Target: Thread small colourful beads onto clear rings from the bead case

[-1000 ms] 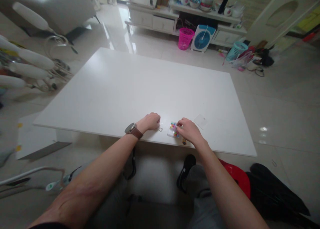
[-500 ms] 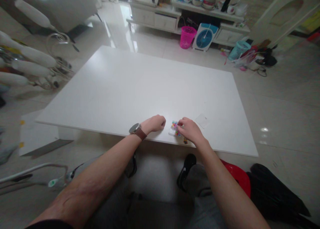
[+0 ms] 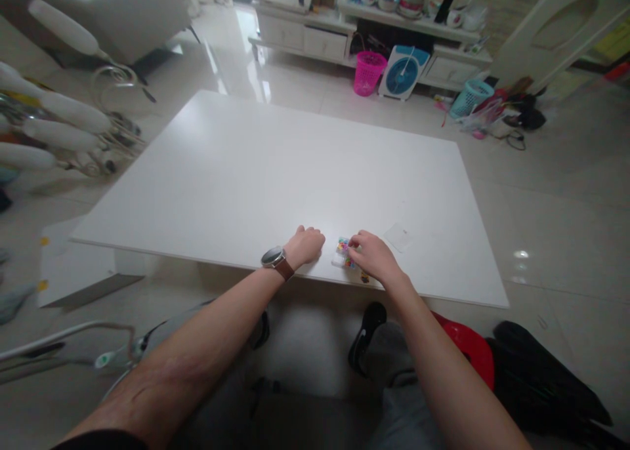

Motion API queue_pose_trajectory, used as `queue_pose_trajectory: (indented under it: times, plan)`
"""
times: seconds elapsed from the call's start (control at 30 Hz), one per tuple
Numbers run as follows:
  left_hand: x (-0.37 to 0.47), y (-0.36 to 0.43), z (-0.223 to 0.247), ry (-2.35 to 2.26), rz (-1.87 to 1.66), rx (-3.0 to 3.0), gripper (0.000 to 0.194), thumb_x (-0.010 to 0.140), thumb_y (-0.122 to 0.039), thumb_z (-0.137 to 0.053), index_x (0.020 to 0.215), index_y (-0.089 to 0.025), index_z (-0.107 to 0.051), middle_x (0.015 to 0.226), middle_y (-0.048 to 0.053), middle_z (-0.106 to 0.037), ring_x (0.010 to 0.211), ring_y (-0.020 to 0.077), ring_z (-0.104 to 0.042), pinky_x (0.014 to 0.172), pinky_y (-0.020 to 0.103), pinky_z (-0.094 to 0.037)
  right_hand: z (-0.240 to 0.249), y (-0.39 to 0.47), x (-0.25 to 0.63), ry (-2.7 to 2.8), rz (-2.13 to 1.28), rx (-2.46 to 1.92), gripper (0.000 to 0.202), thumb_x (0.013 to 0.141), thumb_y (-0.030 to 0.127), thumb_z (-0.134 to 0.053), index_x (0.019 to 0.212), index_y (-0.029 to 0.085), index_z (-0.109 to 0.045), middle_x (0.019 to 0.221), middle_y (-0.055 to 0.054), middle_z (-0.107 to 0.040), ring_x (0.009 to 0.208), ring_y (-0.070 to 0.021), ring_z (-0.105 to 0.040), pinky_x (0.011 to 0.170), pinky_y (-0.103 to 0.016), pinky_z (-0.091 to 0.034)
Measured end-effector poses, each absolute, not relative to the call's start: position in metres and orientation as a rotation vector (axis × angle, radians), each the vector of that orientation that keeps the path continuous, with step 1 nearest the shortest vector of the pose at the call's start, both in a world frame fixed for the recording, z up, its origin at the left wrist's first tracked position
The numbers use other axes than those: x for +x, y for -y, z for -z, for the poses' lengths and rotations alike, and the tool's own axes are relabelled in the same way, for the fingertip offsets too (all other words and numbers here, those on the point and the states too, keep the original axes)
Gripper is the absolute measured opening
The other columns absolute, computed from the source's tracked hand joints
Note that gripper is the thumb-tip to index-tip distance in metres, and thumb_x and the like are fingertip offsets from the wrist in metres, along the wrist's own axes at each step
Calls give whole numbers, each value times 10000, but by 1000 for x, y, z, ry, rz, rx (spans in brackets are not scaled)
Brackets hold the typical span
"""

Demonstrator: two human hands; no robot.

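A small clear box [image 3: 338, 260] with compartments of tiny bright coloured pieces [image 3: 343, 244] lies near the front edge of the white table. Over its right side is my right hand [image 3: 370, 253], thumb and fingers pinched together at the pieces. Whatever sits between those fingertips is too small to make out. My left hand [image 3: 306, 245] rests on the table just left of the box, apart from it. Its fingers are curled in and their tips are hidden. A small dark and yellow item [image 3: 365, 277] lies by the table edge below my right wrist.
A thin clear sheet or lid [image 3: 398, 237] lies right of my right hand on the white table [image 3: 295, 161]. A red stool [image 3: 465, 345] stands below the table's right front. Across the floor are a pink basket [image 3: 369, 75] and a blue fan [image 3: 404, 73].
My left hand has turned palm-down more, and its wrist with the watch has shifted slightly right and nearer the edge. My right hand has stayed almost still at the box.
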State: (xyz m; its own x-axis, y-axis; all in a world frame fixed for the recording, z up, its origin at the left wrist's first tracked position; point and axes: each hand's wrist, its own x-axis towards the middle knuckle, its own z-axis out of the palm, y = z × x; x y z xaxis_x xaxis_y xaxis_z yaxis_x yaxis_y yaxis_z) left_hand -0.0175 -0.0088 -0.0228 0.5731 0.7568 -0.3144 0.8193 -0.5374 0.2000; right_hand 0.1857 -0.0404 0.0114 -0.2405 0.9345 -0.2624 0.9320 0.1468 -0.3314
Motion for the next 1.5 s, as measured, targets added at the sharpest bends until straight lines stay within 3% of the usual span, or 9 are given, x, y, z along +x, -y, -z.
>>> queue_pose_trajectory:
  times: [0.2,0.33,0.53,0.77,0.97,1.5]
  plan:
    - [-19,2,19,-1285,288,2462,256,926,-174,-471,968,-98,-713,1107,196,-715,1053,300,-667,901,417,-477,-9,40,187,2371,-649,-1925,229,970,315,-549,927,197,-741,977,-61,-673,903,-170,-615,775,-263,-401]
    - [-24,-8,14,-1319,233,2344,217,917,-202,-510,959,-145,-714,973,135,-751,930,251,-698,816,344,-487,-6,40,188,2382,-631,-1911,211,965,312,-560,931,198,-734,971,-64,-669,905,-177,-615,769,-268,-399]
    - [-25,-15,2,-1296,-73,2170,135,825,-121,-598,855,-149,-727,839,70,-749,759,175,-665,683,268,-453,-4,39,187,2346,-639,-1883,193,952,289,-572,899,196,-732,959,-72,-682,884,-182,-624,762,-275,-415]
    - [-14,-10,-8,-1243,-442,1817,89,797,-124,-660,841,-140,-736,750,35,-732,710,138,-657,672,239,-481,-2,40,172,1943,-923,-1592,145,941,257,-597,1024,191,-695,901,-50,-752,789,-156,-679,755,-272,-497]
    - [-10,-10,1,-1168,-557,1659,118,743,-66,-655,813,-142,-712,705,19,-719,684,127,-663,648,225,-496,2,39,164,1673,-1013,-1510,138,874,281,-671,985,200,-684,820,-28,-749,752,-162,-703,721,-280,-542]
    - [-9,-12,0,-1137,-565,1584,113,760,-88,-670,835,-136,-739,710,35,-739,676,136,-697,634,224,-519,2,38,167,1527,-1050,-1467,144,824,331,-700,884,202,-723,810,-33,-744,763,-184,-697,738,-315,-548]
